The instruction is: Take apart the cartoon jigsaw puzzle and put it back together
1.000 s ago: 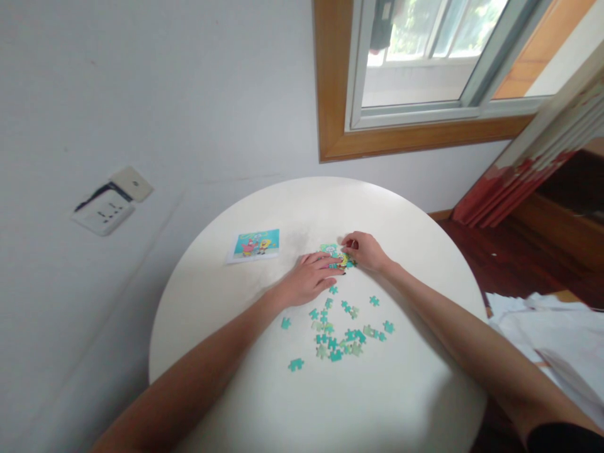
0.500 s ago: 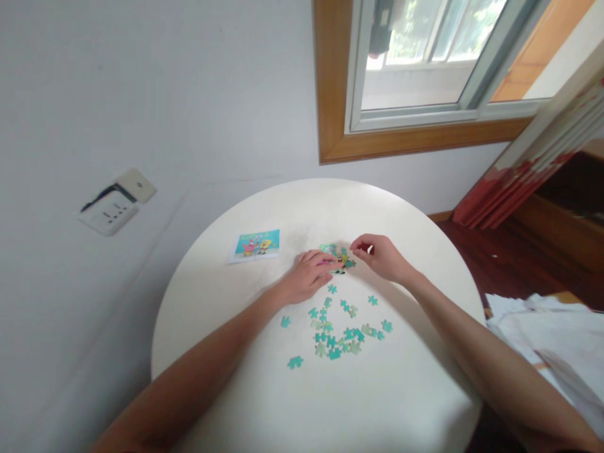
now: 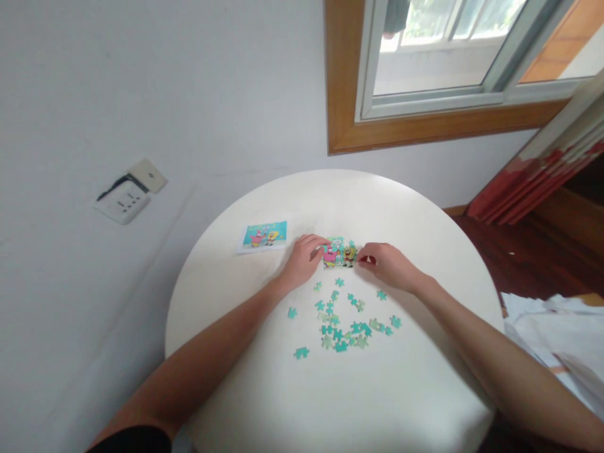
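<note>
At the far-middle of a round white smooth-topped table (image 3: 283, 402), a partly assembled cartoon jigsaw section with pink and yellow figures on teal (image 3: 338, 251) lies flat between two bare hands. Left hand (image 3: 304, 257): at the section's left edge, palm down, fingers loosely bent and partly spread, thumb apart from them; fingertips at the top left corner, nothing seen gripped. Right hand (image 3: 384, 263): at the right edge, fingers curled, thumb and fingertips drawn close together; tips at the border beside the yellow figure. Whether a piece is pinched there: cannot tell, too small.

Nearer the body, below the section: loose scatter of small teal and pale green jigsaw pieces (image 3: 341, 346), most bunched together, some touching or overlapping. Outliers: one teal knobbed piece (image 3: 292, 313) left of the bunch, one wider teal piece (image 3: 301, 353) at lower left, both well apart from the section. Left of left hand: rectangular white-bordered picture card with matching pink and yellow figures (image 3: 264, 236), flat on table, apart from the hand.

Around: plain white wall (image 3: 165, 75) with white plastic socket plate (image 3: 123, 201), tilted in view; window in brown wooden frame (image 3: 342, 75) at upper right; red and cream curtain (image 3: 509, 189) beyond; stack of white papers (image 3: 557, 327) right of table. Dark sleeve edge (image 3: 132, 438) on left arm, bottom.
</note>
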`<move>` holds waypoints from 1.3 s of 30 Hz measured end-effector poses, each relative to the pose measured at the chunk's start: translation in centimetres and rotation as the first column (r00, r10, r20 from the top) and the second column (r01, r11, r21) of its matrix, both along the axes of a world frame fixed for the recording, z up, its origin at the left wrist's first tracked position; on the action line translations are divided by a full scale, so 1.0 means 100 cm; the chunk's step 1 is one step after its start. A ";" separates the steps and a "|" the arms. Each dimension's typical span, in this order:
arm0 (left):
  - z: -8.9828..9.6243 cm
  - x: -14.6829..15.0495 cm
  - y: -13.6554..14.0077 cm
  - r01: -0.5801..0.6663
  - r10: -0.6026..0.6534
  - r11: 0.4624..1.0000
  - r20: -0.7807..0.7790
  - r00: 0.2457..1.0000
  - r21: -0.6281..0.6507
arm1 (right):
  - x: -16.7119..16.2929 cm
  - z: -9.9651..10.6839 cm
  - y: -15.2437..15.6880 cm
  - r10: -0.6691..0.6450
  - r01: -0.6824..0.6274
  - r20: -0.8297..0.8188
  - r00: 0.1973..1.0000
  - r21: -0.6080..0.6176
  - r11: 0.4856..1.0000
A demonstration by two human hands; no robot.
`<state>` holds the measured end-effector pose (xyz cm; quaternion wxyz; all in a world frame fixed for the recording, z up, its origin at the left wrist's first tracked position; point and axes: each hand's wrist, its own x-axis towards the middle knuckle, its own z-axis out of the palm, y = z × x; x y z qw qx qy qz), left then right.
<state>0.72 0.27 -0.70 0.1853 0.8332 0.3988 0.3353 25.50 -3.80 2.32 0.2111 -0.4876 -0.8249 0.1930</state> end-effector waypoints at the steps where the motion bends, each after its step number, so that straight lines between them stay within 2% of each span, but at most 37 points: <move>1: -0.001 0.000 0.002 -0.037 0.037 0.999 0.026 0.999 -0.004 | 0.006 -0.003 0.005 -0.024 0.024 -0.007 1.000 0.005 1.000; 5: -0.003 -0.001 0.003 -0.097 0.096 0.995 0.078 0.992 0.002 | 0.017 -0.006 0.012 -0.063 0.064 -0.034 0.997 0.021 0.998; 22: -0.007 -0.002 0.005 -0.075 0.077 0.997 0.075 0.994 -0.030 | 0.021 -0.003 0.015 -0.057 0.061 -0.115 0.992 0.028 0.998; 33: -0.010 -0.004 0.006 -0.076 0.077 0.997 0.062 0.995 -0.026 | 0.021 -0.001 0.016 -0.078 0.076 -0.110 0.991 -0.024 0.997; 39: -0.009 -0.002 0.006 -0.065 0.065 0.998 0.069 0.996 -0.009 | 0.019 -0.001 0.014 -0.019 0.013 -0.103 0.995 -0.049 0.999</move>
